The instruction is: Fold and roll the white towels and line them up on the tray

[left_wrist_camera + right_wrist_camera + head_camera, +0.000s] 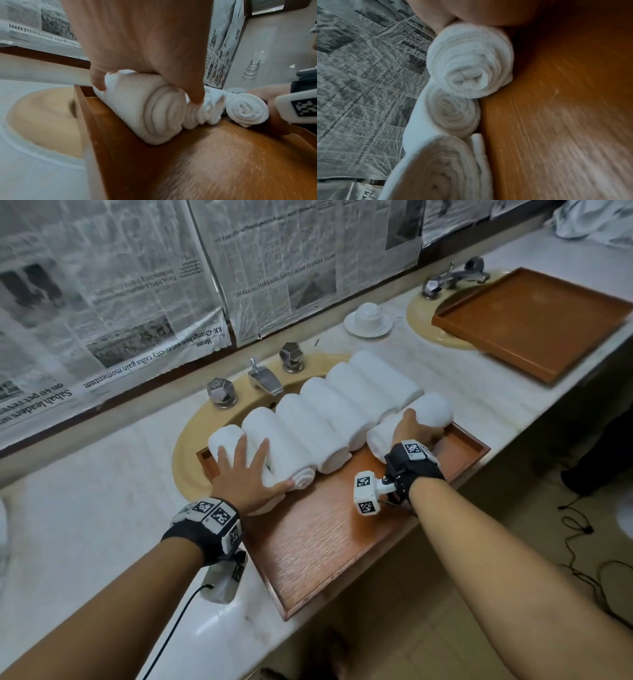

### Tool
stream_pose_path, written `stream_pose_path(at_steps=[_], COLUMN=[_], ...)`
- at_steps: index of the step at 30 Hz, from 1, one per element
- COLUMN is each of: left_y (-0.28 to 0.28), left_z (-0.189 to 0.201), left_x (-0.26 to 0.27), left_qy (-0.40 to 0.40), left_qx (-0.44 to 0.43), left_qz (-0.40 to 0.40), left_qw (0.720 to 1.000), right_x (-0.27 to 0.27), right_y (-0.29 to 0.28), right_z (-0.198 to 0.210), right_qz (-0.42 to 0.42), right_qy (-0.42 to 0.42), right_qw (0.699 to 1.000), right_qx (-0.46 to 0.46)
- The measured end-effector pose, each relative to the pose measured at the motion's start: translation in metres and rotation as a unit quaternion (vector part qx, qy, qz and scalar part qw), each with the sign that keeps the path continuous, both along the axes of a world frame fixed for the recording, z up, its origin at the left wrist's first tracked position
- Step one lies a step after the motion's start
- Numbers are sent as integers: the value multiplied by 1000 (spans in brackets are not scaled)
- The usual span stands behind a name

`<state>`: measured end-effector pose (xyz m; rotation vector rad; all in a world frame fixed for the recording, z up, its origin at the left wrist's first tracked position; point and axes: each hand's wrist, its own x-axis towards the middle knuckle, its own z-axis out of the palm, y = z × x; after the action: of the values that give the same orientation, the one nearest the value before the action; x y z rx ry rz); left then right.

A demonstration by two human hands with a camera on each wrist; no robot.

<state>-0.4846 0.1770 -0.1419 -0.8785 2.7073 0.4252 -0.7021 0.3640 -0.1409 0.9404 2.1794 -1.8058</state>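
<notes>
A wooden tray (325,535) lies over a sink with a row of several rolled white towels (329,412) along its far side. My left hand (246,470) rests flat with spread fingers on the leftmost roll (222,443), at the tray's left corner. In the left wrist view the fingers (145,40) press on that roll (137,108), the thumb touching its neighbour's end. My right hand (407,429) grips another roll (431,412) lying at the row's right end. The right wrist view shows this roll's spiral end (469,60) under the palm, on the tray floor (565,108).
A second wooden tray (534,320) sits over the far right sink. A white cup on a saucer (368,318) stands between the sinks. Chrome taps (262,376) rise behind the towels. Newspaper covers the wall. The near half of the tray floor is bare wood.
</notes>
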Motion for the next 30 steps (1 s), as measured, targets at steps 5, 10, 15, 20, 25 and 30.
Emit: stream_pose_path(at_steps=[5, 10, 15, 20, 25, 30], left_y=[3, 1, -9, -19, -47, -104], left_z=[2, 4, 1, 4, -11, -24], left_x=[1, 2, 8, 65, 187, 323], left_qy=[-5, -2, 66, 303, 325, 312], left_qx=[3, 16, 77, 173, 204, 128], left_qz=[-3, -5, -1, 57, 172, 301], left_qw=[1000, 1000, 995, 935, 907, 892], right_x=[1, 2, 51, 141, 251, 351], right_y=[5, 8, -3, -56, -141, -227], right_z=[-12, -5, 18, 40, 40, 4], right_qz=[39, 39, 32, 198, 459, 663], right_qy=[-26, -27, 60, 174, 318, 343], right_qw=[988, 991, 985, 955, 814, 641], right_qx=[149, 125, 156, 136, 159, 179])
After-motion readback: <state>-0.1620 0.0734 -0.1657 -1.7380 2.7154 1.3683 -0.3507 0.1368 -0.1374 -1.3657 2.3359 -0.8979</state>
